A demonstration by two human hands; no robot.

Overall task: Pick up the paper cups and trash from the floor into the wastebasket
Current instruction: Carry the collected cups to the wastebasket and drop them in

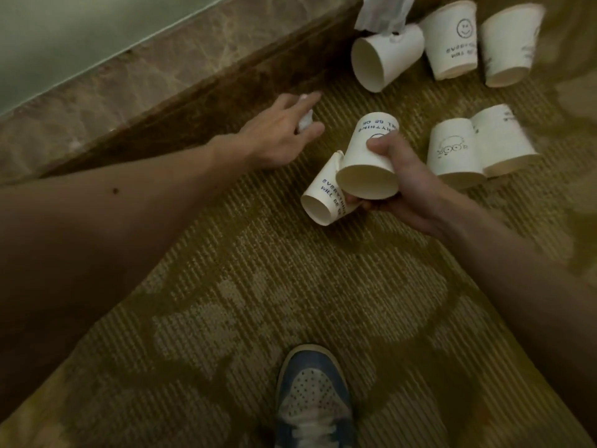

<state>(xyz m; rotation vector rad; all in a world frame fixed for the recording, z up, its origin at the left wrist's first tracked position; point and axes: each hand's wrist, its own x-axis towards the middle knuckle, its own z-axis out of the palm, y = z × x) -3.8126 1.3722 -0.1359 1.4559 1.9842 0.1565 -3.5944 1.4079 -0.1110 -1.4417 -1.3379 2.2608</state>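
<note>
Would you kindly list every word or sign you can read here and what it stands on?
"EVERYTHI… WILL BE": lower cup in the right hand, partly covered.
"YTHING" and "BE OK", upside down: upper cup, same hand.
"EVERY… WILL BE", faint, under a smiley face: far cup.
Other cups: print too blurred.
Paper wad in left hand: none.

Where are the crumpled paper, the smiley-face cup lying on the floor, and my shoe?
crumpled paper (pixel 304 121): head view, middle of the white wad.
smiley cup (pixel 441 38): head view, side wall left of the printed face.
shoe (pixel 312 396): head view, perforated toe top.
</note>
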